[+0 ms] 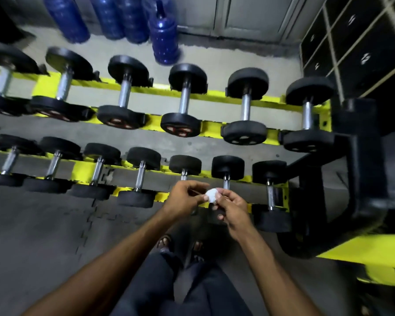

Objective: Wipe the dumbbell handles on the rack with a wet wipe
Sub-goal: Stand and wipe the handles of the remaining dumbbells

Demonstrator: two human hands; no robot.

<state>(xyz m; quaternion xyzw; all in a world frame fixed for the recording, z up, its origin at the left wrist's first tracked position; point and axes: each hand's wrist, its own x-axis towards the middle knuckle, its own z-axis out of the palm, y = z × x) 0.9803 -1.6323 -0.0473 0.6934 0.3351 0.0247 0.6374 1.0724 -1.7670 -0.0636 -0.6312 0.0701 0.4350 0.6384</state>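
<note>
We hold wipe [211,195] just above rack [83,169], lower row.
Both left hand [185,197] and right hand [232,208] pinch it; it looks like a soft, light wad, so we'd wrap it round a stiff handle [140,176].

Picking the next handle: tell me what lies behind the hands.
Two lower-row dumbbells: far heads and handle tops show. Left hand, right hand and wet wipe hide the lower handles.

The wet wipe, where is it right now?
In the head view, the wet wipe is a small white wad low in the middle, pinched between the left hand and right hand, in front of the lower row of the yellow rack.
</note>
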